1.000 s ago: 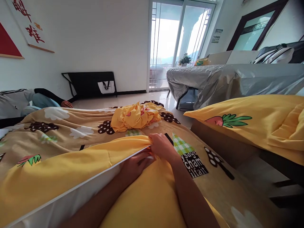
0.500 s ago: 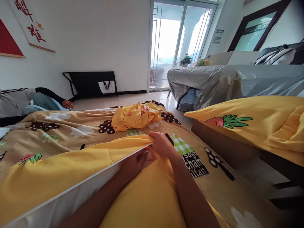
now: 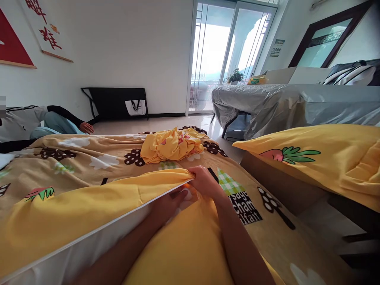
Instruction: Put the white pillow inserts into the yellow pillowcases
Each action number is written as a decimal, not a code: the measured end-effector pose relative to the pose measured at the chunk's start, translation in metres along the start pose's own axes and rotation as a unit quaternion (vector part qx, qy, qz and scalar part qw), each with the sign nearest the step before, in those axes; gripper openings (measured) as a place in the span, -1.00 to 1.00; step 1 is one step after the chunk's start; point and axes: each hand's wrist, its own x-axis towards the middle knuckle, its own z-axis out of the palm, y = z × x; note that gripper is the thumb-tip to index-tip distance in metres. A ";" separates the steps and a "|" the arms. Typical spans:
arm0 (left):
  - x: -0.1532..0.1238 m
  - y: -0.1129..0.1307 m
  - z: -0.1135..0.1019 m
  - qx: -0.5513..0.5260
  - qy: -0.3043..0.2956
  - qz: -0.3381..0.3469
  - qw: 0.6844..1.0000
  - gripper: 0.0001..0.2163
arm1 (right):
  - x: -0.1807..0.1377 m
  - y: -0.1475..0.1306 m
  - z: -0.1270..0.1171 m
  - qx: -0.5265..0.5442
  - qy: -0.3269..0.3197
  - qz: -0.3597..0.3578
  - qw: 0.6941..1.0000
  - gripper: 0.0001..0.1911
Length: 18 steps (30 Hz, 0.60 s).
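A yellow cloth cover [image 3: 97, 206] with a white-edged opening spreads across the front of my view. At its far corner my right hand [image 3: 204, 181] is closed, pinching the yellow fabric beside the end of the opening. My left hand [image 3: 172, 200] reaches into the opening from below, close to the right hand. Its fingers are partly hidden in the folds, so whether they grip anything does not show. White fabric [image 3: 80, 253] shows inside, under the left forearm. Beyond the hands, a crumpled yellow cloth [image 3: 172, 145] lies on the tan patterned blanket [image 3: 103, 160].
To the right, a stuffed yellow pillow [image 3: 332, 158] with a carrot print rests above the bed's edge. Behind it stands a table under a grey plastic sheet [image 3: 267, 101]. Another person's hand [image 3: 86, 127] rests at the left beyond the bed. A black folded frame [image 3: 114, 103] leans on the wall.
The camera view has shifted slightly. Both hands stay at the corner of the yellow cover, with almost no change in their hold.
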 end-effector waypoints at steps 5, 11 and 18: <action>-0.002 0.005 -0.001 0.055 0.023 -0.006 0.998 -0.74 | 0.000 -0.003 0.000 0.049 -0.002 0.008 0.999 -0.92; 0.001 0.003 -0.002 0.025 0.015 0.010 1.000 -0.73 | 0.001 -0.003 0.005 0.060 0.011 0.000 0.998 -0.89; 0.012 -0.009 -0.006 -0.054 -0.006 0.012 0.998 -0.66 | 0.004 0.000 0.009 0.144 0.006 -0.022 0.989 -0.89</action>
